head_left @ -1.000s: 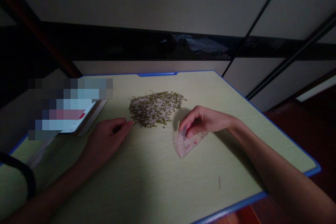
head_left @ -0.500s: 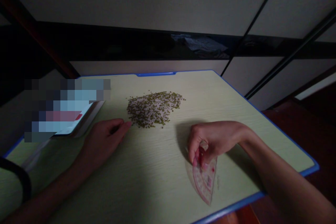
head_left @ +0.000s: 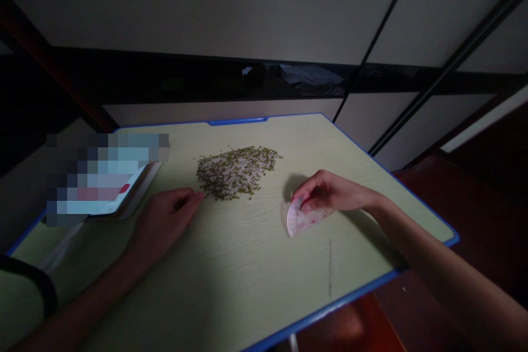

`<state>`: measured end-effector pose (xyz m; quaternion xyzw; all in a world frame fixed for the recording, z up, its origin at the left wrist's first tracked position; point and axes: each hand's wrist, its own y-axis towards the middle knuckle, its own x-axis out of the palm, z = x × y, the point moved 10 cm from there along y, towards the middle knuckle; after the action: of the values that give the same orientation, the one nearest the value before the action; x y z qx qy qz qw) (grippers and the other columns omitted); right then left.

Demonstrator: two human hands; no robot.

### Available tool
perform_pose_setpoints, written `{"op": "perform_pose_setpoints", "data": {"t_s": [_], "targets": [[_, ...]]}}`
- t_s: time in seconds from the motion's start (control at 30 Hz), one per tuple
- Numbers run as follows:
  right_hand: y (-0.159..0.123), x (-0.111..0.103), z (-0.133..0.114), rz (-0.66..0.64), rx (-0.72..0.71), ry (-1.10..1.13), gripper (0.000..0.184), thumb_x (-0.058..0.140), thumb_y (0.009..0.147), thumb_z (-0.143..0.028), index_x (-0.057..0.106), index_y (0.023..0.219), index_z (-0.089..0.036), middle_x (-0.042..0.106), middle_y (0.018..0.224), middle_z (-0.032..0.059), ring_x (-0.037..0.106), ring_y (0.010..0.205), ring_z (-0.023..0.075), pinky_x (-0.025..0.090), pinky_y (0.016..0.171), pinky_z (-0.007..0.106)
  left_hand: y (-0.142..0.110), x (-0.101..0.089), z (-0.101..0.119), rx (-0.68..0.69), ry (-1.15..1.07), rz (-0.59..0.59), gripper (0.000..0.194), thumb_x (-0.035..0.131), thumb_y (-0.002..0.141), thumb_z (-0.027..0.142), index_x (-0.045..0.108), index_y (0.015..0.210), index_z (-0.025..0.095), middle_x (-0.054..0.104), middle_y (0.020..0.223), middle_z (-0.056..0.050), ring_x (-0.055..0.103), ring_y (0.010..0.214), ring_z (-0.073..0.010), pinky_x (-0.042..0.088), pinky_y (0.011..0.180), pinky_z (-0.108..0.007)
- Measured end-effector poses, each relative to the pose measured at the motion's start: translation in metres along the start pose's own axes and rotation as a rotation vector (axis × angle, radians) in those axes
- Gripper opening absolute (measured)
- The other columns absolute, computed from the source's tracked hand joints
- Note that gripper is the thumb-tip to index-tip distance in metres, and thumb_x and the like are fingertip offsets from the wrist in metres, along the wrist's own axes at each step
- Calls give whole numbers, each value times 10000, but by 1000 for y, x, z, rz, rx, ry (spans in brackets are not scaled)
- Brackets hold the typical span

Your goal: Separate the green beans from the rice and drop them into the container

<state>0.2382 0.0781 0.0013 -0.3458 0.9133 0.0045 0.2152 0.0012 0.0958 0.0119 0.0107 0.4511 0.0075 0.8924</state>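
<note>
A heap of small green beans (head_left: 234, 171) lies in the middle of a pale green table with a blue rim (head_left: 330, 308). My right hand (head_left: 330, 192) pinches a pink half-round plastic card (head_left: 300, 220) and holds its edge down on the table, to the right of the heap. A thin line of beans (head_left: 329, 267) runs toward the near edge below the card. My left hand (head_left: 165, 217) rests on the table with its fingers loosely curled, fingertips almost touching the heap's left edge. It holds nothing.
A flat white book-like item (head_left: 124, 195), partly blurred out, lies at the table's left. Behind the table stand pale wall panels with a dark shelf (head_left: 264, 74). The floor to the right is dark red-brown (head_left: 474, 203).
My right hand swept the pink card down toward the near edge, then brought it back up beside the heap. A thin line of beans now lies near the front. The left hand stayed put.
</note>
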Motion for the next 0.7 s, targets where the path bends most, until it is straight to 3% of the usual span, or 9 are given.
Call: {"op": "perform_pose_setpoints", "data": {"t_s": [0.1, 0.2, 0.37, 0.7], "targets": [[-27, -7, 4, 215, 1, -62, 222, 622, 732, -218, 677, 922, -118, 631, 685, 15, 508, 554, 80, 404, 482, 191, -1, 0, 2, 12, 10, -3, 370, 366, 716, 462, 375, 449, 206, 353, 392, 72, 385, 437, -108, 255, 476, -232], [-49, 3, 7, 277, 0, -68, 247, 604, 757, -255, 666, 957, -123, 646, 758, 39, 525, 589, 96, 417, 507, 211, -1, 0, 5, 31, 5, 1, 370, 369, 723, 451, 373, 447, 205, 346, 389, 74, 378, 431, -105, 257, 478, -229], [-66, 19, -2, 242, -37, -128, 243, 587, 775, -258, 658, 968, -129, 657, 802, 48, 560, 663, 120, 447, 567, 230, -1, -1, 7, 51, 8, 6, 371, 389, 731, 437, 381, 444, 203, 344, 375, 80, 369, 419, -99, 262, 480, -223], [-79, 30, -11, 191, -102, -208, 246, 571, 793, -260, 656, 950, -92, 631, 728, 50, 546, 653, 124, 456, 598, 242, -1, -2, 7, 55, 23, 17, 367, 392, 732, 429, 393, 443, 204, 354, 363, 77, 371, 406, -99, 257, 471, -222]]}}
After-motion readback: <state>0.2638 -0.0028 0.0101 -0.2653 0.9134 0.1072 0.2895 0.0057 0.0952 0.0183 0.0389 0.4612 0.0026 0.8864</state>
